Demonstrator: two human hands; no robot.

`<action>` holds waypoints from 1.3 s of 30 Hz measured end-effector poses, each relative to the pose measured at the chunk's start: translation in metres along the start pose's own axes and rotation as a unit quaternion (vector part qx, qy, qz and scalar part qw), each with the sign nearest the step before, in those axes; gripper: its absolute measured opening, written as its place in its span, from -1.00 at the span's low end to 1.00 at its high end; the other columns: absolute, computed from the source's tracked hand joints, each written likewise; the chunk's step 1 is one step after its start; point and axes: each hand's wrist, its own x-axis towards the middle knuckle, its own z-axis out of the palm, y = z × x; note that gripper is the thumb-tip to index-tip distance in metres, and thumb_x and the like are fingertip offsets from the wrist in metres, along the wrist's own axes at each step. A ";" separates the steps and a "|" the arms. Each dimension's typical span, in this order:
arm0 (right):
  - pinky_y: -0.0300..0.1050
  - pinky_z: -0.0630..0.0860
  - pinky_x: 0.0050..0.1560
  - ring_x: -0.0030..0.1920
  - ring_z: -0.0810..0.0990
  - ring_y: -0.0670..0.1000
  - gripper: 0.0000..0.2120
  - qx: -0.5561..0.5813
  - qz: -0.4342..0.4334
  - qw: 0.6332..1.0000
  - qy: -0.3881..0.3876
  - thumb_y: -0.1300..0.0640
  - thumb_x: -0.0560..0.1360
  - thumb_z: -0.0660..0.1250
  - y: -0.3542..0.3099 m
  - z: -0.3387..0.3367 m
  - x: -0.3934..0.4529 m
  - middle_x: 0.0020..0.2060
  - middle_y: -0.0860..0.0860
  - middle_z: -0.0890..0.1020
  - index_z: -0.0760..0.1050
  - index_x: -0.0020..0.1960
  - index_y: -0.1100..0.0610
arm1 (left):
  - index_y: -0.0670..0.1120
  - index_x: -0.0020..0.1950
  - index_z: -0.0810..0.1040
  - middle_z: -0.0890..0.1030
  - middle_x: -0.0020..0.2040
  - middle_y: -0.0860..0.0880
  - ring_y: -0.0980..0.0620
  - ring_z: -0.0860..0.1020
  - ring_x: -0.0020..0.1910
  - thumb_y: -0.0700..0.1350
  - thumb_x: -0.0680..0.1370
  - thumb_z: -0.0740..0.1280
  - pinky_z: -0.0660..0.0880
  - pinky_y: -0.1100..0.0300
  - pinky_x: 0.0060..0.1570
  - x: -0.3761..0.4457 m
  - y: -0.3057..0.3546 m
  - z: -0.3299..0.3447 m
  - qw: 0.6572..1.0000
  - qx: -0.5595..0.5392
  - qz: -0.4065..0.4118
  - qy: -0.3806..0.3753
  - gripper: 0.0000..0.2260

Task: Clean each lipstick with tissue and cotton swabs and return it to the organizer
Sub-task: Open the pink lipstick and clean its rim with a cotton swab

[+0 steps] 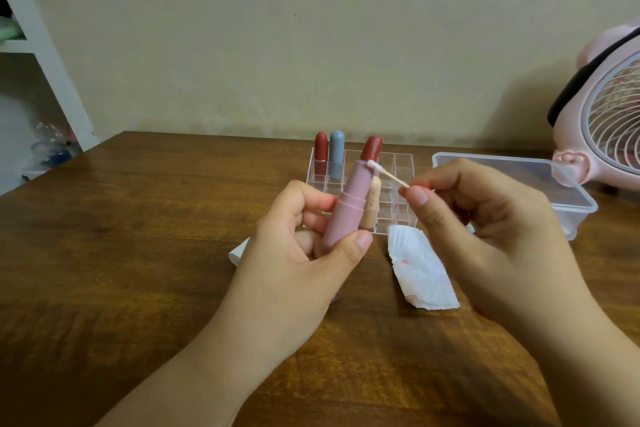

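My left hand (304, 253) grips an uncapped pink lipstick (349, 198), tilted right, its red bullet raised. My right hand (485, 218) pinches a cotton swab (388, 175) whose pink-stained tip touches the rim where the bullet meets the tube. Behind them stands a clear acrylic organizer (398, 163) holding a red lipstick (320, 156), a blue-grey lipstick (336, 158) and a beige lipstick (371, 204). A folded tissue (419, 274) with red smears lies on the table under my right hand.
A clear plastic box (561, 194) sits at the right, behind my right hand. A pink fan (609, 125) stands at the far right. A small white object (239, 251) peeks out left of my left hand. A white shelf (45, 62) stands at left.
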 end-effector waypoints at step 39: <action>-0.39 0.34 -0.35 -0.37 0.42 -0.07 -0.88 0.037 0.008 0.999 -0.039 0.01 0.45 0.27 0.001 0.001 0.000 -0.37 0.01 0.51 0.53 -0.21 0.00 | -0.04 -0.04 0.59 0.58 -0.34 0.04 0.11 0.42 -0.46 0.02 0.43 0.36 0.39 0.02 -0.31 -0.002 0.005 0.003 0.991 -0.105 -0.024 -0.080 -0.81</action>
